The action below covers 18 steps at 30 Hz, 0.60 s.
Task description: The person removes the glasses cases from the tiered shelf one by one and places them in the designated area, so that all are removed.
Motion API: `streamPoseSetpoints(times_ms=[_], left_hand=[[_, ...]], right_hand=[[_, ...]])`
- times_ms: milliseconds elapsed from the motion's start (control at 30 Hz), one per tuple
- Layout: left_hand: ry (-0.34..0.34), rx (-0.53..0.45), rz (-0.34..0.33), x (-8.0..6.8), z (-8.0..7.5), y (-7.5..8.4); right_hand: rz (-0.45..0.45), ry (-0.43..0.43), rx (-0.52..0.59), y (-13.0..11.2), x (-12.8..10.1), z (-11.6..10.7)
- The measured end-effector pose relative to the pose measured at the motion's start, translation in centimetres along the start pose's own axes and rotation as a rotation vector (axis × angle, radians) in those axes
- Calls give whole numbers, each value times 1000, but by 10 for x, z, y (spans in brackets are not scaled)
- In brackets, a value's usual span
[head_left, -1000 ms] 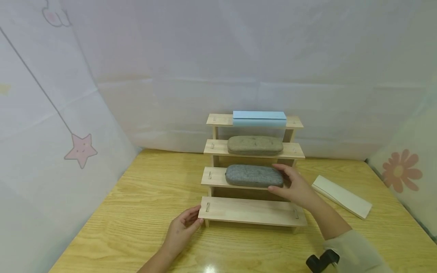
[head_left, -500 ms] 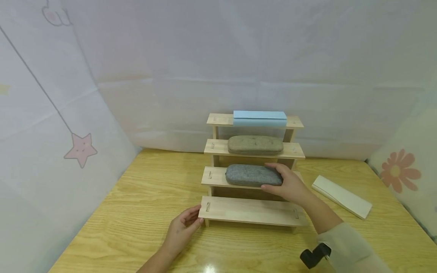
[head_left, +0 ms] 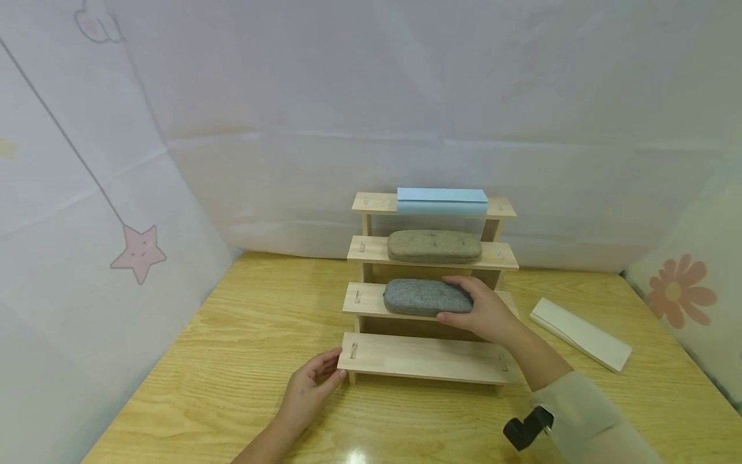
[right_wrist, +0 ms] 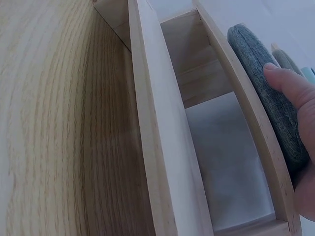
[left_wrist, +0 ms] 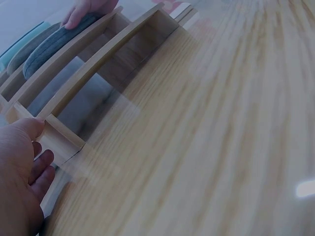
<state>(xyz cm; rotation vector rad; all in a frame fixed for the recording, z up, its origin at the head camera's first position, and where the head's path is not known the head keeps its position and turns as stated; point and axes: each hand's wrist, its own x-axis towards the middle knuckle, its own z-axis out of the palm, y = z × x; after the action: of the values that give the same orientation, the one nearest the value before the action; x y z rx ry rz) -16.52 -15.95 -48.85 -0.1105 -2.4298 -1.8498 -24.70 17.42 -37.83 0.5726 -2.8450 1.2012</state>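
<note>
A four-step wooden rack (head_left: pixel 426 357) stands on the wooden table (head_left: pixel 243 361). A grey fabric case (head_left: pixel 423 296) lies on its second step. My right hand (head_left: pixel 484 312) wraps around the case's right end, thumb in front and fingers over the top; the right wrist view shows the thumb on the grey case (right_wrist: pixel 261 83). A tan case (head_left: pixel 433 246) sits on the third step and a light blue box (head_left: pixel 442 200) on the top one. My left hand (head_left: pixel 310 386) rests against the left end of the rack's bottom step (left_wrist: pixel 59 140), fingers relaxed.
A flat cream box (head_left: pixel 580 333) lies on the table to the right of the rack. White sheets with a star (head_left: pixel 139 253) and a flower (head_left: pixel 675 291) wall in the table on three sides.
My right hand has slid left along the grey case and closed around its right end. The left hand and the rack have stayed put.
</note>
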Motion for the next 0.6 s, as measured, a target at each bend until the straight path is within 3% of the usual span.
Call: streamPoseSetpoints(times_ms=[267,600], left_hand=[[11,12,31,-1,1,0],[1,6,18,-1,0,0]], right_hand=[[-5,12,-22,-1,2,1],[-10,30,-26,1,3,3]])
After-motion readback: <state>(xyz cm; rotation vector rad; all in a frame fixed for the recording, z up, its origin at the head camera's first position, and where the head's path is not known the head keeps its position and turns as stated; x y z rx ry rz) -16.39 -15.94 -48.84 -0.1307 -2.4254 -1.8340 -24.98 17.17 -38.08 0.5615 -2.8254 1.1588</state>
